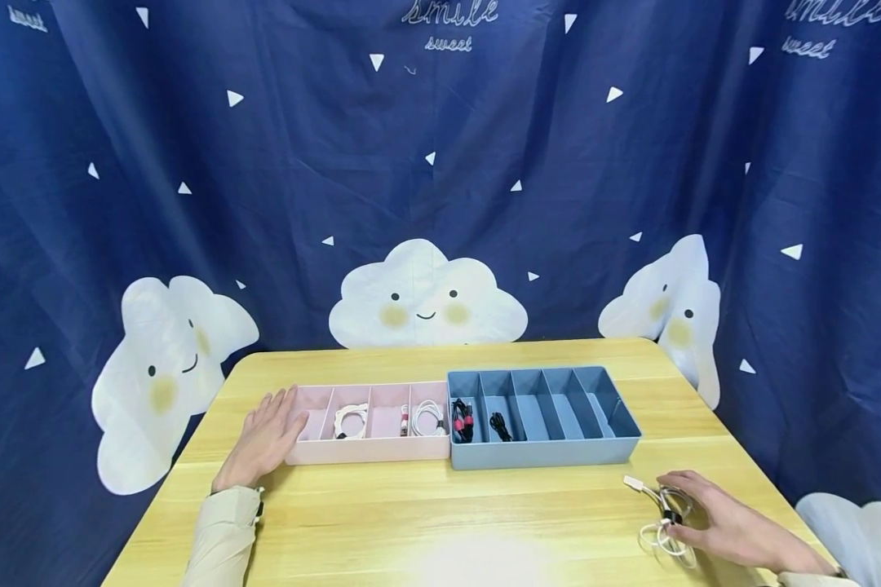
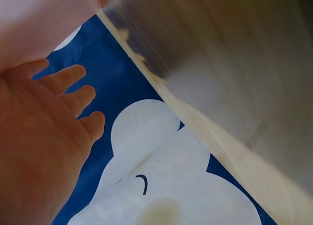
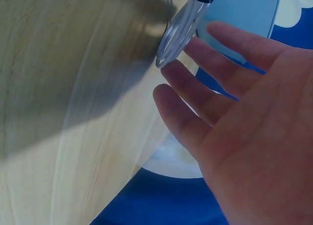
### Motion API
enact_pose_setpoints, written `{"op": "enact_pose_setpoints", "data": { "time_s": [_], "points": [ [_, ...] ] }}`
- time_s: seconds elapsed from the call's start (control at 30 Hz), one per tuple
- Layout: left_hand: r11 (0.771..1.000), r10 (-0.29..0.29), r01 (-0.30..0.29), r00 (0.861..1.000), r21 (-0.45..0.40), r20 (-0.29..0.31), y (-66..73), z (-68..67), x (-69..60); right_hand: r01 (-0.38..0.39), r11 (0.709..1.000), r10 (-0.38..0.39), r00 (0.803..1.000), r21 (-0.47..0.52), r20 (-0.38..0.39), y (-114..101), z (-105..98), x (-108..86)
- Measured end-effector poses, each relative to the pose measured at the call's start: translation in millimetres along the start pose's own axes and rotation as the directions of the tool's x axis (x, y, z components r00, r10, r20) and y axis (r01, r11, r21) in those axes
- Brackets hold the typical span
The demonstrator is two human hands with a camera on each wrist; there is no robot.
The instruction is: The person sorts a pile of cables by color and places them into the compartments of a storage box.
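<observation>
On the left, my left hand [image 1: 260,440] rests with extended fingers against the left end of a pink divided box [image 1: 367,451]. The left wrist view shows this hand [image 2: 44,132] with the pink box wall [image 2: 44,24] above its fingers. At the table's right side, my right hand [image 1: 727,522] is spread around a coiled white cable [image 1: 649,493] bound with a black strap [image 1: 672,517]. From the right wrist, the hand's [image 3: 244,107] loosely straight fingers are close to the white loops [image 3: 178,39]; whether they touch is unclear. The thumb's contact is also unclear.
A blue divided box [image 1: 551,453] adjoins the pink one. Black cables [image 1: 463,420] with red ties and another black cable [image 1: 499,425] lie inside it. White coiled cables [image 1: 427,414] sit in pink compartments. Behind the wooden table [image 1: 382,522] hangs a dark blue curtain [image 1: 286,179].
</observation>
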State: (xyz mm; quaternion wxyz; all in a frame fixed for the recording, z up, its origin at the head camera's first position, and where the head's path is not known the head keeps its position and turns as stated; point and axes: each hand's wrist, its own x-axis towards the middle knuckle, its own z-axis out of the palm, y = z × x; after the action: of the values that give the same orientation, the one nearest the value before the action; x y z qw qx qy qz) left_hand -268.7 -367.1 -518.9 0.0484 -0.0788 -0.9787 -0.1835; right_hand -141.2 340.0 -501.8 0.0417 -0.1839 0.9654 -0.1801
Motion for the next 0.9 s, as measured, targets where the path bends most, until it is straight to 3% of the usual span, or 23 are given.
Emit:
{"op": "enact_pose_setpoints", "data": {
  "time_s": [0.23,0.43,0.73,0.9],
  "points": [
    [1.0,0.001,-0.001,1.0,0.006,-0.004,-0.9,0.6,1.2,0.032,0.998,-0.032,0.999,0.061,-0.007,5.2,1.6,-0.5],
    [1.0,-0.003,0.003,1.0,0.0,0.004,-0.6,0.2,0.8,0.042,0.998,-0.041,0.999,0.051,-0.023,6.8,2.9,1.7],
    [1.0,-0.002,0.002,1.0,-0.005,0.008,0.3,-1.8,1.1,-0.01,0.992,0.007,1.0,0.128,0.026,7.2,0.5,9.0],
    [1.0,-0.005,0.005,1.0,-0.006,0.013,0.9,-2.3,0.9,0.007,0.993,-0.007,1.0,0.12,0.001,8.0,1.2,13.3]
  ]
}}
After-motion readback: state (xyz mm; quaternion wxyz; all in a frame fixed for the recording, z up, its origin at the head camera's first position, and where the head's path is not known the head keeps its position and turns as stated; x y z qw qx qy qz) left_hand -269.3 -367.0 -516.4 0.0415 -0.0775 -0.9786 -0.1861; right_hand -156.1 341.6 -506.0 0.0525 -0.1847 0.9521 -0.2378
